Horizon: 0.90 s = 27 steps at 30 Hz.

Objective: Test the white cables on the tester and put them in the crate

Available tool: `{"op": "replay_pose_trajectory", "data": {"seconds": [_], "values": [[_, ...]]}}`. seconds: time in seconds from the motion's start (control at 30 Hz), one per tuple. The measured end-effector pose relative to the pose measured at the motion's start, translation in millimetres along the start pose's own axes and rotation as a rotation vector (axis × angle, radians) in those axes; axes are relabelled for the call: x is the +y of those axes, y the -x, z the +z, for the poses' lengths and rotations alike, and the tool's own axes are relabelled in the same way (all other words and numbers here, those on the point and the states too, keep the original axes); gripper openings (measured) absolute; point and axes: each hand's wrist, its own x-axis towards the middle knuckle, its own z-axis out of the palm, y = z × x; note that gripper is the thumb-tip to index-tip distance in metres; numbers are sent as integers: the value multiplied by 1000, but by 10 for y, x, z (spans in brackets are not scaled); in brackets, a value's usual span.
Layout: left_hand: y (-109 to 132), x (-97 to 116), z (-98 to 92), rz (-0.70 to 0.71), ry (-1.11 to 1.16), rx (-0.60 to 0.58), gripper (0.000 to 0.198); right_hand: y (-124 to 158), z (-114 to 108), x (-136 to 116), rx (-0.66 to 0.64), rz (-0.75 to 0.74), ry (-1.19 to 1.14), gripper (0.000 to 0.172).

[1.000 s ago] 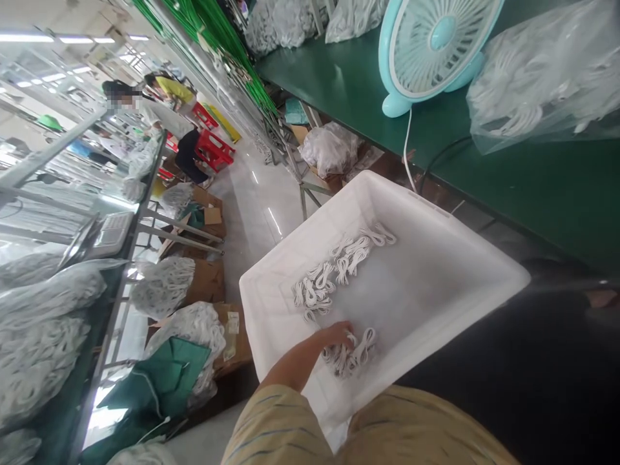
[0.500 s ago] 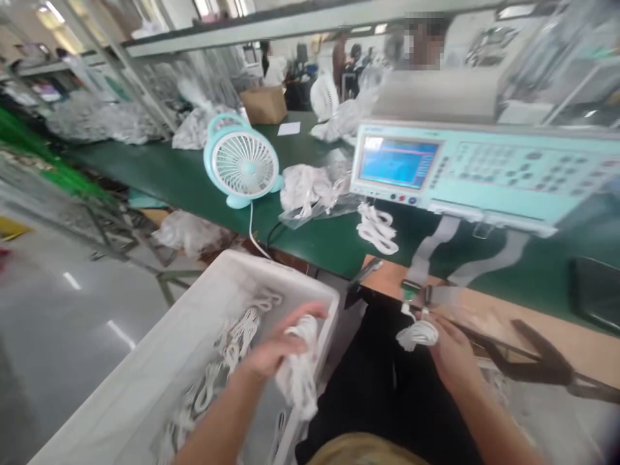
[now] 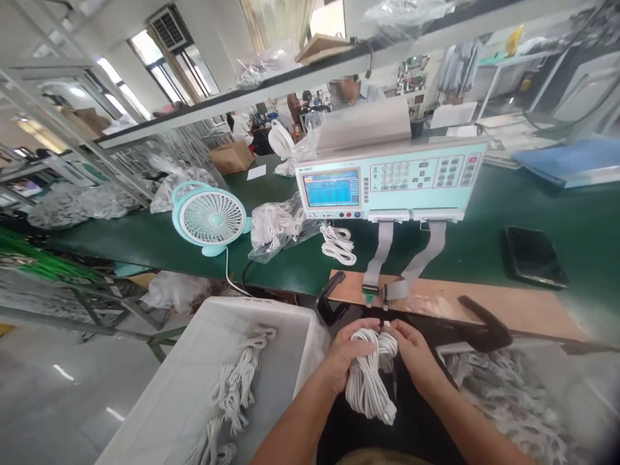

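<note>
My left hand (image 3: 352, 349) is closed round a thick bunch of coiled white cables (image 3: 369, 384), which hangs down over my lap. Right beside it, my right hand (image 3: 411, 352) pinches a smaller coiled white cable (image 3: 387, 347) near its plug end. The two hands almost meet just below the table edge. Above them, small green connector boards (image 3: 371, 296) on grey ribbon cables (image 3: 380, 250) sit at the edge of a wooden board (image 3: 465, 303). The ribbons run up to a light-blue tester (image 3: 387, 184) with a lit screen.
A white bin (image 3: 271, 309) with coiled cables stands at the left. Another container of cables (image 3: 504, 400) is at the lower right. On the green table are a small fan (image 3: 213, 219), a bagged cable bundle (image 3: 276, 226), a loose coil (image 3: 338, 244) and a phone (image 3: 535, 255). A person sits beyond the tester.
My left hand has brought the cable bunch from over the bin's edge rightward to my right hand. The small cable's plug has come away from the connector boards. The view has shifted.
</note>
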Motion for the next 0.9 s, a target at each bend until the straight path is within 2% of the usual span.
{"op": "replay_pose_trajectory", "data": {"seconds": [0.07, 0.13, 0.2, 0.27, 0.3, 0.33, 0.43, 0.5, 0.57, 0.63, 0.77, 0.9], "values": [[95, -112, 12, -43, 24, 17, 51, 142, -260, -46, -61, -17, 169, 42], [142, -223, 1, -67, 58, 30, 43, 280, -646, -80, -92, -66, 465, 36], [139, -320, -16, -88, 89, 37, 30, 410, -1014, -105, -47, -190, 882, 30], [101, -399, -14, -130, 116, 39, 23, 536, -1206, -135, 34, -405, 1147, 20], [76, -431, -1, -152, 130, 41, 22, 595, -1207, -155, 10, -512, 1193, 17], [51, -460, 19, -172, 143, 44, 22, 648, -1150, -177, -67, -614, 1183, 15], [-1, -534, 101, -237, 174, 39, 26, 747, -773, -254, -407, -810, 1000, 20], [-11, -583, 141, -270, 180, 26, 27, 756, -525, -296, -512, -878, 887, 22], [-11, -635, 158, -282, 179, 8, 26, 732, -375, -313, -534, -907, 821, 20], [-10, -684, 160, -286, 186, 2, 23, 694, -319, -303, -539, -935, 804, 20], [-30, -746, 159, -311, 233, 34, 20, 644, -348, -260, -548, -991, 912, 26], [-51, -775, 142, -448, 273, 53, 24, 638, -405, -249, -590, -887, 1024, 27]]}}
